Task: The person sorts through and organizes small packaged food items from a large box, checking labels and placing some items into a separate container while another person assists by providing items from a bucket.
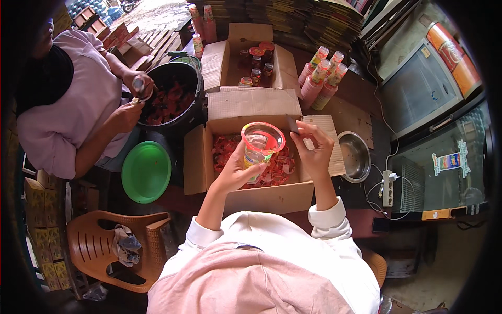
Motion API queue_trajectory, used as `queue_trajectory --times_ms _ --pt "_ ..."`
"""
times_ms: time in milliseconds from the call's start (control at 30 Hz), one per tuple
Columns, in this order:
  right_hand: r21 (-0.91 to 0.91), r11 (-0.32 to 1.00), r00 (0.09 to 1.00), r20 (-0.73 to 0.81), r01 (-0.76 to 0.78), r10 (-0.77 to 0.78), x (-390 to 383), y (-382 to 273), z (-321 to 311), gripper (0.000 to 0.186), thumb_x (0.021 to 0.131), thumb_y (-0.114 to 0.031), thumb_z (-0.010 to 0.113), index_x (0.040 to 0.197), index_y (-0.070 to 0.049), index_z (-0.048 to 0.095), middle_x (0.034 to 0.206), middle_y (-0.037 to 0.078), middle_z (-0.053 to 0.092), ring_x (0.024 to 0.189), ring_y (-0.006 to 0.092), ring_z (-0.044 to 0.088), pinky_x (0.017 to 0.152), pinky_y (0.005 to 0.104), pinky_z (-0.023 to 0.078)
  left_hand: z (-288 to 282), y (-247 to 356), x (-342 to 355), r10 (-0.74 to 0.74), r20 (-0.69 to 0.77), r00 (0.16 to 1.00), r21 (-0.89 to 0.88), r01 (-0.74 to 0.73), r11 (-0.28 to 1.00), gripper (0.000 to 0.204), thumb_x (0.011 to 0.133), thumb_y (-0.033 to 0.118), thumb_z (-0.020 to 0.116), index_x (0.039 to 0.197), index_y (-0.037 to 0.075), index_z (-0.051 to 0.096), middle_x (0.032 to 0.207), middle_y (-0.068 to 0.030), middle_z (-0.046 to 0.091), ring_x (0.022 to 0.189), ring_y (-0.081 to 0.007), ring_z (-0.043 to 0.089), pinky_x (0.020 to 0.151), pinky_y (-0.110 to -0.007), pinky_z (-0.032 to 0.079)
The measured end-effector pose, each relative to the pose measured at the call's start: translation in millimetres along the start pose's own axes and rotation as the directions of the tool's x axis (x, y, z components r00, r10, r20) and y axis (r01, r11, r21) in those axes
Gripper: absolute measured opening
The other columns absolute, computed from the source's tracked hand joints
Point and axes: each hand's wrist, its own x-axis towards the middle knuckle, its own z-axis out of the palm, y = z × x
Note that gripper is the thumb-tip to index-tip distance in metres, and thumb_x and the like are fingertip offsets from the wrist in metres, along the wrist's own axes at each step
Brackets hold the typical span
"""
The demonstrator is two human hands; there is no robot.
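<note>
My left hand (234, 171) is wrapped round a clear plastic cup (257, 159) with a red rim and a printed side. The cup tilts, its round mouth facing up toward me. To its right, my right hand (317, 148) pinches a small dark flat blade-like piece (292, 123) between thumb and fingers, apart from the cup. Both hands are above an open cardboard box (269, 200) holding many red plastic scraps (285, 166).
Behind stands another open box (213, 67) with red-topped cups. Stacked pink cups (325, 83) and a metal bowl (354, 157) are to the right. On the left are a green basin (146, 171), a black bucket (197, 83) of red scraps and a co-worker (86, 104) handling something.
</note>
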Motion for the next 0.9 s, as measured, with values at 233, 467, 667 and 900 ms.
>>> queue_trajectory --times_ms 233,467,667,900 --pt "0.25 0.944 0.962 -0.107 -0.217 0.25 -20.3 -24.0 -1.8 0.033 0.073 0.001 0.069 0.106 -0.003 0.061 0.076 0.005 0.063 0.07 0.0091 0.06 0.063 0.022 0.049 0.2 2.6 1.1 0.16 0.011 0.987 0.119 -0.16 0.98 0.057 0.077 0.003 0.066 0.126 0.006 0.036 0.105 -0.0037 0.053 0.096 -0.0104 0.05 0.084 -0.027 0.043" --pt "-0.061 0.996 0.916 -0.4 -0.062 0.032 -38.6 -13.3 -5.2 0.038 0.072 0.001 0.069 0.109 -0.004 0.059 0.073 0.006 0.063 0.067 0.0113 0.061 0.062 0.0235 0.049 1.2 6.1 -0.4 0.223 0.001 0.975 0.209 -0.218 0.953 0.065 0.072 0.002 0.07 0.127 0.005 0.034 0.111 -0.0051 0.052 0.103 -0.0135 0.051 0.088 -0.029 0.042" --pt "-0.054 0.956 0.943 -0.189 -0.287 0.272 -56.0 -4.4 -11.2 0.043 0.07 0.003 0.069 0.11 -0.005 0.058 0.07 0.006 0.062 0.064 0.0106 0.061 0.062 0.0244 0.048 -26.0 -8.5 -1.1 0.236 -0.124 0.964 0.184 -0.211 0.96 0.057 0.078 0.003 0.065 0.127 0.005 0.035 0.113 -0.006 0.051 0.102 -0.0141 0.051 0.086 -0.029 0.043" --pt "-0.068 0.907 0.902 -0.16 -0.415 0.401 -84.1 8.0 -40.3 0.042 0.071 0.003 0.067 0.112 -0.003 0.057 0.071 0.007 0.064 0.063 0.0106 0.061 0.062 0.0232 0.049 -130.5 59.4 5.5 0.065 -0.542 0.838 0.486 0.249 0.838 0.057 0.078 0.016 0.062 0.118 0.001 0.026 0.106 -0.012 0.043 0.087 -0.0165 0.051 0.075 -0.027 0.046"
